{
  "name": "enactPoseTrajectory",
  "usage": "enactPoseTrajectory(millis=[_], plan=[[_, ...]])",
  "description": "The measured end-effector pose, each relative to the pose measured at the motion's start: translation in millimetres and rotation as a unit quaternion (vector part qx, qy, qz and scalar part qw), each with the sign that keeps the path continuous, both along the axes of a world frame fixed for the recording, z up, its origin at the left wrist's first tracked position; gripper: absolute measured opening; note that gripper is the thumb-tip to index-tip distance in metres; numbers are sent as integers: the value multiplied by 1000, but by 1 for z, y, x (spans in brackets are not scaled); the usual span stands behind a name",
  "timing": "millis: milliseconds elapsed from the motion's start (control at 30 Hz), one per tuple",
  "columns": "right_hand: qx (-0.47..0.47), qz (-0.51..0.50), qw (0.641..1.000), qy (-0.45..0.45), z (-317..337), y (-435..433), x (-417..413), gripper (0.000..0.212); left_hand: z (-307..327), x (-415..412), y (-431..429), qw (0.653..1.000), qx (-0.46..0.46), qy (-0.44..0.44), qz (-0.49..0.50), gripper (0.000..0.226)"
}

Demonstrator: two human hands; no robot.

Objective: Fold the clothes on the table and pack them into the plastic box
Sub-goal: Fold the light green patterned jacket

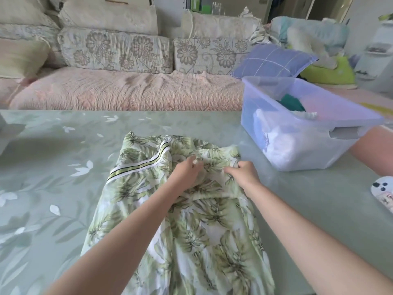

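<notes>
green leaf-print fabric garment (212, 231) flat on glossy floral bench (63, 188); fingers of left hand (185, 173) and right hand (244, 173) pinching upper cloth, likely for a fold.

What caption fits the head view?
Folding time: left hand and right hand grip the leafy garment on the table, beside the box of clothes.

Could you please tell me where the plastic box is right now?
In the head view, the plastic box sits at the far right of the table, to the right of the leaf-print garment and in front of the blue checked pillow.
</notes>
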State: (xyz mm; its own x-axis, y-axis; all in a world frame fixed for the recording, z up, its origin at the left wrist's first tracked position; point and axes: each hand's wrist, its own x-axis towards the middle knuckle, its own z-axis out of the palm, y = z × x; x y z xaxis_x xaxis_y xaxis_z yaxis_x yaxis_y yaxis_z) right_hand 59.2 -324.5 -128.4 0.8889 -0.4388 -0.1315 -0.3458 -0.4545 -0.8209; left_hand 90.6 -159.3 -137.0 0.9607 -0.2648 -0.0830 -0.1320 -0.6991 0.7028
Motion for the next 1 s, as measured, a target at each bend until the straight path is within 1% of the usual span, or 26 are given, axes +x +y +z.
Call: enactPoseTrajectory(millis=[67, 133, 167, 233, 267, 300, 333, 400, 433, 467, 533, 567, 600, 633, 733, 767, 800, 833, 900, 933, 967, 1000], plan=[[-33, 16, 998, -45, 7, 12, -3, 41, 6, 9, 0, 999, -25, -26, 37, 39], [-60, 39, 994, -86, 16, 28, -6, 34, 15, 13, 0, 994, -82, -36, 61, 36], [-73, 50, 991, -104, 21, 38, -7, 30, 21, 16, -1, 990, -116, -28, 70, 38], [-91, 84, 985, -121, 32, 58, -8, 15, 34, 21, -3, 980, -178, 32, 81, 50], [-96, 107, 983, -118, 36, 69, -9, 8, 41, 23, -3, 976, -190, 60, 85, 56], [-101, 129, 981, -106, 39, 79, -9, 7, 46, 26, -4, 978, -177, 72, 84, 60], [-104, 147, 979, -90, 41, 89, -11, 13, 50, 29, -2, 984, -141, 69, 79, 57], [-106, 172, 977, -64, 39, 106, -14, 22, 52, 34, 5, 994, -55, 39, 82, 41], [-111, 184, 975, -50, 37, 111, -17, 29, 52, 36, 9, 995, -28, 22, 98, 31], [-116, 202, 972, -28, 36, 115, -23, 39, 50, 40, 14, 993, -17, 7, 119, 25], [-135, 253, 957, 50, 33, 116, -37, 62, 43, 47, 26, 987, -37, -7, 153, 16], [-148, 276, 945, 91, 32, 115, -45, 70, 42, 50, 31, 986, -51, -3, 162, 16], [-159, 295, 934, 120, 31, 115, -53, 72, 40, 53, 36, 984, -60, 2, 166, 18], [-168, 314, 925, 134, 31, 116, -61, 70, 38, 57, 41, 984, -62, 3, 170, 22], [-174, 357, 909, 129, 37, 125, -75, 42, 35, 65, 49, 984, -50, -30, 169, 31], [-188, 368, 902, 128, 40, 130, -77, 36, 32, 68, 50, 986, -42, -41, 159, 32], [-211, 379, 893, 124, 43, 135, -80, 35, 30, 72, 50, 987, -36, -46, 150, 33], [-243, 390, 880, 117, 46, 139, -82, 41, 27, 75, 50, 987, -37, -46, 147, 34], [-305, 416, 849, 116, 47, 145, -86, 58, 20, 83, 52, 985, -48, -43, 157, 36], [-316, 434, 835, 123, 46, 148, -88, 62, 16, 86, 54, 983, -51, -42, 171, 36], [-314, 449, 826, 133, 44, 151, -91, 61, 12, 88, 55, 980, -51, -42, 186, 37], [-303, 457, 823, 146, 40, 154, -93, 57, 8, 88, 56, 978, -48, -43, 200, 43]])
